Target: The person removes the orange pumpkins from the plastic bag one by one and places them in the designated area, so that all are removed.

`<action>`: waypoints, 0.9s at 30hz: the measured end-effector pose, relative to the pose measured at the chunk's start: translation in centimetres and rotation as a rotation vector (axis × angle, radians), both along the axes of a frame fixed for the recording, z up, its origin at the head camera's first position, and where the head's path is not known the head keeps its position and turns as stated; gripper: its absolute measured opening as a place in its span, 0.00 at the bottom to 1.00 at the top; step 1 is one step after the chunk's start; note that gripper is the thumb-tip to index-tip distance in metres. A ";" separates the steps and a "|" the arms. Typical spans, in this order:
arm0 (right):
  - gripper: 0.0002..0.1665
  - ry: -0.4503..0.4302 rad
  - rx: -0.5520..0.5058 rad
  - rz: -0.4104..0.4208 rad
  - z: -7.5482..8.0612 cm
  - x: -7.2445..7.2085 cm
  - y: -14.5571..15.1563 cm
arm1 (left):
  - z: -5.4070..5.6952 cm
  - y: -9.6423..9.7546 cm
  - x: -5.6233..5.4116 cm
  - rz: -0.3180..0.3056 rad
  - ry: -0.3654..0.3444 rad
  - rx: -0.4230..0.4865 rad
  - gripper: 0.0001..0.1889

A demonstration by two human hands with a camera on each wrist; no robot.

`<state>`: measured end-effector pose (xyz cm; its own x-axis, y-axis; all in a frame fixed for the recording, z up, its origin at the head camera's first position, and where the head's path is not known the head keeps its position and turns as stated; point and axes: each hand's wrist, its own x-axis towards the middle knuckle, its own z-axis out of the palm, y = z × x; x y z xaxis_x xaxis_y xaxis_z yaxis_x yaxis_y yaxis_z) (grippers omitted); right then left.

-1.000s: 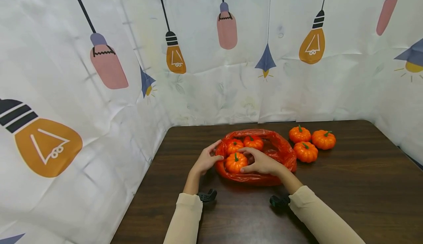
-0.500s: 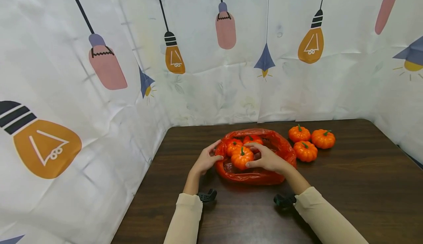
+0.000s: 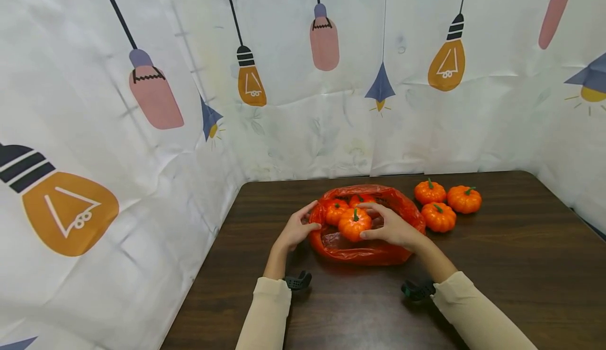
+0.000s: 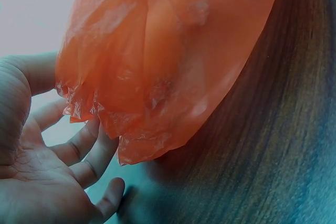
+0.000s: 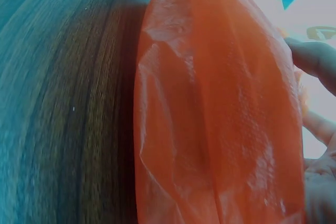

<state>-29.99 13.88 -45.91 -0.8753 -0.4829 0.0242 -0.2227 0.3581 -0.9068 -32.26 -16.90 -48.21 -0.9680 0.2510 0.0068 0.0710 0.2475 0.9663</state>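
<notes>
A red plastic bag (image 3: 364, 257) lies on the table with its mouth spread wide. My left hand (image 3: 294, 230) holds the bag's left rim between thumb and fingers; in the left wrist view the crumpled edge of the bag (image 4: 157, 87) runs between them. With thumb and fingertips, my right hand (image 3: 393, 230) grips a small orange pumpkin (image 3: 354, 226) over the bag's opening. Behind it in the bag sit another pumpkin (image 3: 334, 212) and one more (image 3: 362, 199), partly covered by the right fingers. The bag's side (image 5: 220, 108) hides the held pumpkin's underside in the right wrist view.
Right of the bag, three more small pumpkins (image 3: 438, 217) are grouped on the dark wooden table (image 3: 525, 255). A white curtain (image 3: 303, 139) printed with lamps hangs behind the table and along its left side.
My right hand has lifted the front pumpkin from the near left of the bag and moved it rightward and slightly away. The left hand stays at the bag's left rim.
</notes>
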 end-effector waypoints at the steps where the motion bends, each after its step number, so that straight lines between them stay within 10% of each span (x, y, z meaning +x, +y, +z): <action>1: 0.46 0.008 0.002 0.003 0.0 0.0 0.2 | 0.0 0.0 0.0 0.000 0.001 -0.003 0.39; 27: 0.46 0.049 0.034 -0.092 1.2 1.6 3.5 | -0.1 0.0 0.0 -0.005 0.012 -0.025 0.39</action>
<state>-28.36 17.37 -44.67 -0.9143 -0.4017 0.0528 -0.2308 0.4094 -0.8827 -32.30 -16.94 -48.27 -0.9666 0.2560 0.0118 0.0835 0.2709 0.9590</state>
